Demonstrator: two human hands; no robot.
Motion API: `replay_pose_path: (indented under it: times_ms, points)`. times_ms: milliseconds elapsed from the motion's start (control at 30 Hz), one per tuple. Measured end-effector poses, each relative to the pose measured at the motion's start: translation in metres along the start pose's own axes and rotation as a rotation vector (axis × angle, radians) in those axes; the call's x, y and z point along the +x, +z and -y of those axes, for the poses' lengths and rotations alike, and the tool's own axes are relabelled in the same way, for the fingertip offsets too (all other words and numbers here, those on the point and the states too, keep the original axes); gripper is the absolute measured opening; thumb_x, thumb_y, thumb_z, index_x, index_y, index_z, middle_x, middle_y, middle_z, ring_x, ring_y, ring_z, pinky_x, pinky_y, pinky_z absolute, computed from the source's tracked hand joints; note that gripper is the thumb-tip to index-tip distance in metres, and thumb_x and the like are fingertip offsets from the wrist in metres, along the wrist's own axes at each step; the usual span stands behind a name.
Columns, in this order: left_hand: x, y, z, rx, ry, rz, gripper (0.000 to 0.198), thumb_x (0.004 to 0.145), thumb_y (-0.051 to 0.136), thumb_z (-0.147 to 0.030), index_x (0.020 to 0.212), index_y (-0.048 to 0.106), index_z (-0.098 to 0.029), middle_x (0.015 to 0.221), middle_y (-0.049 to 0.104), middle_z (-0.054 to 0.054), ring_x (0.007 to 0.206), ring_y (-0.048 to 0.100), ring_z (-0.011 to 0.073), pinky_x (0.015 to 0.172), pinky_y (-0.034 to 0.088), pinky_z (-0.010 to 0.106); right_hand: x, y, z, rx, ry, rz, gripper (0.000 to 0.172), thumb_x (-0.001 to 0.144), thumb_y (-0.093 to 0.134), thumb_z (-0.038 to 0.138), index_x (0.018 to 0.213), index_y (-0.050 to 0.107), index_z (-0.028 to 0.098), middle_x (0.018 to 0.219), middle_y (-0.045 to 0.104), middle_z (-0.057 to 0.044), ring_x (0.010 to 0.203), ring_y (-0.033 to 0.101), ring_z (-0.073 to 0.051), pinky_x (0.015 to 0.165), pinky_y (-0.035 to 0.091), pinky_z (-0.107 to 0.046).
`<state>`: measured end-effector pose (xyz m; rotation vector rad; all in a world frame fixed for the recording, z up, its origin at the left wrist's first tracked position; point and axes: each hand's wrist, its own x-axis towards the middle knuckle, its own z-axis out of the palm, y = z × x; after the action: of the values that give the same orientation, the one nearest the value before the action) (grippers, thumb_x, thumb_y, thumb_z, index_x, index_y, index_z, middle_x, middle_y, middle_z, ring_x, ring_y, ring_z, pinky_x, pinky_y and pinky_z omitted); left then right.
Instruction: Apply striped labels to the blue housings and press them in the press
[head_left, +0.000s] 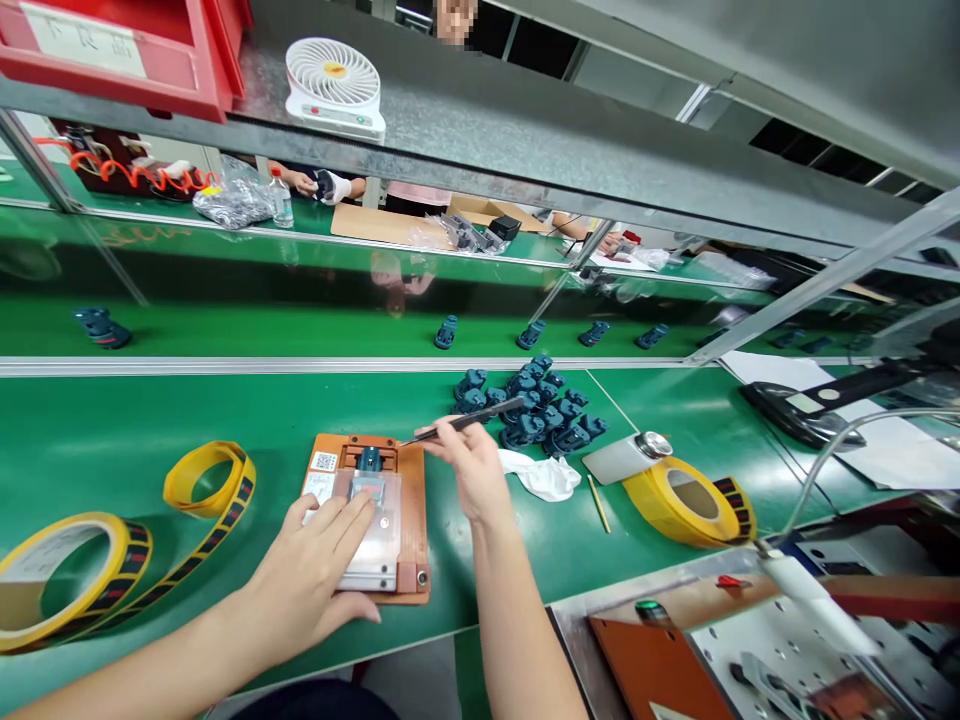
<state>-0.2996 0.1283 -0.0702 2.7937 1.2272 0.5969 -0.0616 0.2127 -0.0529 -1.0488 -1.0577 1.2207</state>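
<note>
My left hand (319,550) lies with fingers stretched out on the clear plastic cover (386,550) of an orange fixture (414,520). A dark teal plastic part (368,459) sits in the fixture's slot, just beyond the cover's far edge. My right hand (474,470) is closed on black tweezers (491,411), whose thin tip points left, near the fixture's top right corner. Whether the tip touches the fixture or holds anything is too small to tell. Several similar dark teal parts (551,410) stand in a cluster behind my right hand.
Yellow label rolls (120,560) lie at left, with another roll (679,505) at right. Near my right wrist are a white cloth (551,478), a white bottle (619,458) and a thin yellow stick (599,504). A metal shelf (525,130) carries a fan (334,85).
</note>
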Motion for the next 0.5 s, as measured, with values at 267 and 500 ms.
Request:
replay_pose_path:
  times_ms: [267,500]
  points:
    - [0.016,-0.002,0.020,-0.251,-0.225,-0.136,0.082,0.087,0.072,-0.041,0.154,0.028,-0.024,0.139,0.056,0.015,0.125,0.055,0.0329,0.100,0.051,0.050,-0.055,-0.061,-0.040,-1.016,-0.238,-0.199,0.035,0.101,0.040,0.042,0.119,0.059,0.018,0.094,0.060,-0.011,0.089,0.057,-0.029,0.083,0.049,-0.047]
    - [-0.080,0.009,-0.030,-0.265,0.300,-0.354,0.054,0.084,0.065,0.001,0.131,0.063,-0.024,0.093,0.073,0.001,0.098,0.070,0.0202,0.116,0.045,0.048,-0.080,-0.063,-0.063,-1.217,-0.297,-0.232,0.042,0.103,0.038,0.039,0.131,0.060,0.016,0.106,0.052,-0.017,0.098,0.047,-0.034,0.087,0.046,-0.055]
